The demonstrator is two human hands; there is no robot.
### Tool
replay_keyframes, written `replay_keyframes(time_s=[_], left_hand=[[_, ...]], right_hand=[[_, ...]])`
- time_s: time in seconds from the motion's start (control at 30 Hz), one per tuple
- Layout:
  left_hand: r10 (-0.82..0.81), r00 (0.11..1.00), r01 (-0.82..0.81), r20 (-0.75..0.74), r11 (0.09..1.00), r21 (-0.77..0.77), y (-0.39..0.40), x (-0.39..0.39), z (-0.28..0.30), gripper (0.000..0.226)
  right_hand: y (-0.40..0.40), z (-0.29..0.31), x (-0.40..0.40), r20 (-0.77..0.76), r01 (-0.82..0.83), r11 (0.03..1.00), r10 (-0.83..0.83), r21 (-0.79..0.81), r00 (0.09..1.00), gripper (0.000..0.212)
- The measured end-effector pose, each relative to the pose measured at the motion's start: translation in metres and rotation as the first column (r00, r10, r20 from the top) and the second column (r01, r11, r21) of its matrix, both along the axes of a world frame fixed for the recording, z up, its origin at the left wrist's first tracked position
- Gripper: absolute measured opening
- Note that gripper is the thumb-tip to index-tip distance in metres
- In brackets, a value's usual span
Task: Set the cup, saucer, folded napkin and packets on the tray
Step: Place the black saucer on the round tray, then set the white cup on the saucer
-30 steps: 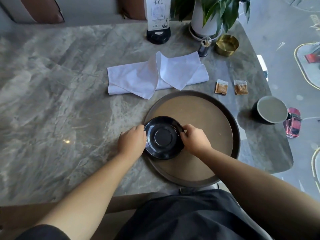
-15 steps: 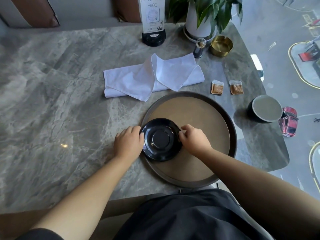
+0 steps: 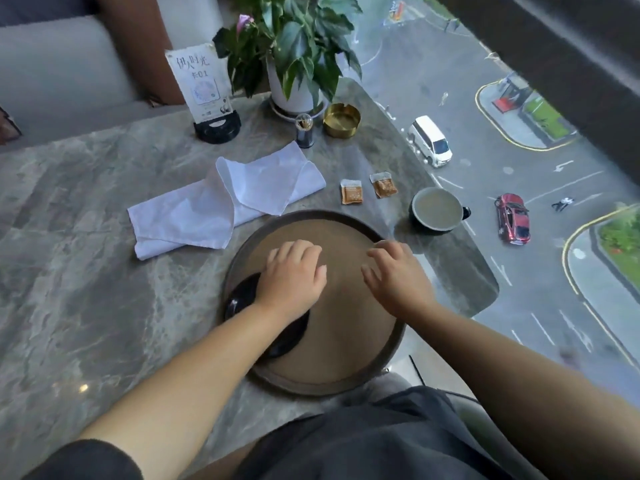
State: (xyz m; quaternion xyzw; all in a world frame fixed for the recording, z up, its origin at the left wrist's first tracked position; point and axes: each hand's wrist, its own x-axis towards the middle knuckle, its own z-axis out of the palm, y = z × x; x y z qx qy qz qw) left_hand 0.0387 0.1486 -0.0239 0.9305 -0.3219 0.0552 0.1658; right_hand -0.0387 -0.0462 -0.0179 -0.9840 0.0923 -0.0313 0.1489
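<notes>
A black saucer point(image 3: 242, 296) lies on the left part of the round brown tray point(image 3: 346, 372), mostly hidden under my left forearm. My left hand point(image 3: 294, 271) hovers over the tray's middle, fingers apart, holding nothing. My right hand point(image 3: 398, 275) is over the tray's right side, fingers spread and empty. A white napkin point(image 3: 221, 202) lies loosely folded on the table behind the tray. Two brown packets point(image 3: 351, 192) point(image 3: 383, 185) sit behind the tray to the right. A dark cup point(image 3: 438, 209) stands near the table's right edge.
At the back of the marble table point(image 3: 86, 254) stand a sign holder point(image 3: 207, 98), a potted plant point(image 3: 294, 64), a small toothpick jar point(image 3: 304, 131) and a brass ashtray point(image 3: 341, 120). The table's right edge runs along a window over a street.
Both hands have let go of the saucer and moved forward and right over the tray. The saucer stays on the tray's left part. The camera has tilted up.
</notes>
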Motion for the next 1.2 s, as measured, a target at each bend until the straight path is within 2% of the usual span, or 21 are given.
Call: replay_keyframes(time_s=[0.1,0.23,0.43,0.73,0.97,1.07,1.2], left_hand=[[-0.101,0.995,0.101,-0.023,0.995,0.023,-0.043,0.006,0.005,0.038],[-0.21,0.976,0.213,-0.057,0.976,0.045,-0.098,0.011,0.01,0.042],[-0.264,0.961,0.272,-0.079,0.956,0.108,-0.158,0.021,0.009,0.051],[-0.188,0.969,0.212,-0.162,0.967,0.143,-0.194,0.048,-0.016,0.075],[-0.172,0.94,0.243,-0.294,0.943,0.226,-0.217,0.073,-0.03,0.102],[-0.202,0.908,0.29,-0.367,0.936,0.202,-0.225,0.077,-0.033,0.106],[-0.199,0.871,0.271,-0.45,0.957,0.102,-0.23,0.076,-0.035,0.098]], right_hand=[[-0.033,0.009,-0.012,0.052,0.082,0.996,-0.08,-0.028,0.995,0.038],[-0.077,0.015,-0.024,0.01,0.207,0.978,-0.207,-0.017,0.978,0.044],[-0.129,0.011,-0.029,0.009,0.281,0.959,-0.282,0.038,0.959,0.047],[-0.189,-0.011,-0.008,-0.071,0.245,0.964,-0.238,0.101,0.969,0.074],[-0.219,-0.027,0.027,-0.192,0.168,0.972,-0.136,0.163,0.972,0.11],[-0.225,-0.034,0.034,-0.238,0.143,0.968,-0.092,0.206,0.967,0.112],[-0.226,-0.037,0.038,-0.217,0.159,0.95,-0.101,0.269,0.971,0.101]])
